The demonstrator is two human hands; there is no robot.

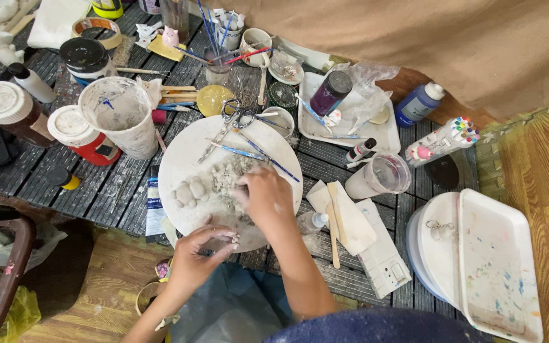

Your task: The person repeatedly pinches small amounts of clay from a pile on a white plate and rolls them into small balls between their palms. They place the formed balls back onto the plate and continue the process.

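A: Starting far left of the fingers, what stands there?

B: A brown bottle with a wide white cap, then a red jar with a white lid, and just right of it a tall white paint-smeared cup. Behind them sits a black-lidded jar and a roll of tape. A tube with a blue and white label lies flat, just left of the fingers, partly under the plate.

A: And the hands?

B: The left hand is at the near rim of the round white plate, fingers curled together, pinching a small bit of grey clay. The right hand lies over the plate's middle, fingers bent down and pressed into the crumbly grey clay heap. Just left of those fingertips lie a few smooth shaped clay lumps. Beyond the fingers, scissors and blue-handled brushes rest on the plate.

A: Further right?

B: Folded white paper with wooden sticks, a clear plastic cup, a white tray holding a dark purple jar, a blue bottle with a white cap, a white pack of coloured markers, and at the far right a long white tray speckled with paint.
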